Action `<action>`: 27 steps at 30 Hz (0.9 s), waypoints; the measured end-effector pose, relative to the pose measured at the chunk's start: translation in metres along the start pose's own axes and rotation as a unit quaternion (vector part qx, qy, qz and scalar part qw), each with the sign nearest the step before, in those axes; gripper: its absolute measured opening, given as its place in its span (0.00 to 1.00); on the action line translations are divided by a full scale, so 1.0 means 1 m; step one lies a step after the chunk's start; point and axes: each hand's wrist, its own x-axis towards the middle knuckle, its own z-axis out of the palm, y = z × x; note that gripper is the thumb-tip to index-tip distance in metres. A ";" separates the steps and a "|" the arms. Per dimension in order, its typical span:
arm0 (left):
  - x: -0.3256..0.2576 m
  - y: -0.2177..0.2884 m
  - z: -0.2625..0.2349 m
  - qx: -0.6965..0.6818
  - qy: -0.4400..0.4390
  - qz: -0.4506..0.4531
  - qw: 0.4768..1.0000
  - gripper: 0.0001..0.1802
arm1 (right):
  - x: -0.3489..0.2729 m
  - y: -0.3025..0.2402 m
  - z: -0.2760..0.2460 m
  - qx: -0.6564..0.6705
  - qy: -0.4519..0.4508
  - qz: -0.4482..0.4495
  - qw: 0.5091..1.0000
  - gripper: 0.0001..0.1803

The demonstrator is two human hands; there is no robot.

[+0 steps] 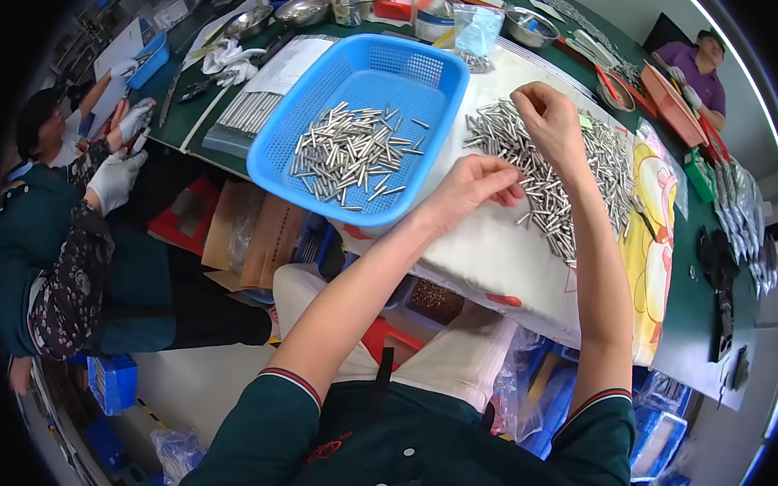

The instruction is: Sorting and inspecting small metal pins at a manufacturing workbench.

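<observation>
A large pile of short metal pins (507, 131) lies on a white cloth (493, 239) in front of me, to the right. Over the pile's left edge is my left hand (471, 187), its fingers curled together; whatever they hold is too small to name. My right hand (550, 124) is raised above the far part of the pile with thumb and fingers pinched, and I cannot make out anything in them. Left of the hands, a blue plastic basket (270, 142) with mesh walls contains many similar pins (345, 150), heaped toward its near side.
Sheets of paper and a bag of long rods (247, 111) lie left of the basket. Metal bowls (304, 10) and a clear bag of pins (478, 38) stand along the back. A patterned yellow cloth (655, 220) borders the pile. Gloved co-workers sit at left and far right.
</observation>
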 end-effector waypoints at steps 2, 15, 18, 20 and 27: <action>0.000 0.002 0.004 0.106 0.056 0.065 0.991 0.09 | -0.008 0.029 -0.022 -0.063 -0.038 -0.008 0.997 0.11; 0.008 -0.014 0.023 0.663 0.091 0.157 0.727 0.38 | -0.067 0.074 -0.031 -0.259 -0.056 -0.114 0.957 0.17; 0.009 -0.015 0.015 0.654 0.075 0.162 0.735 0.32 | -0.075 0.061 -0.020 -0.231 -0.065 -0.156 0.958 0.15; 0.004 -0.009 0.014 0.622 0.094 0.130 0.766 0.22 | -0.081 0.054 -0.008 -0.222 -0.055 -0.191 0.955 0.12; -0.019 0.002 0.006 0.638 0.124 0.144 0.747 0.08 | -0.079 0.060 -0.010 -0.130 -0.024 -0.173 0.976 0.04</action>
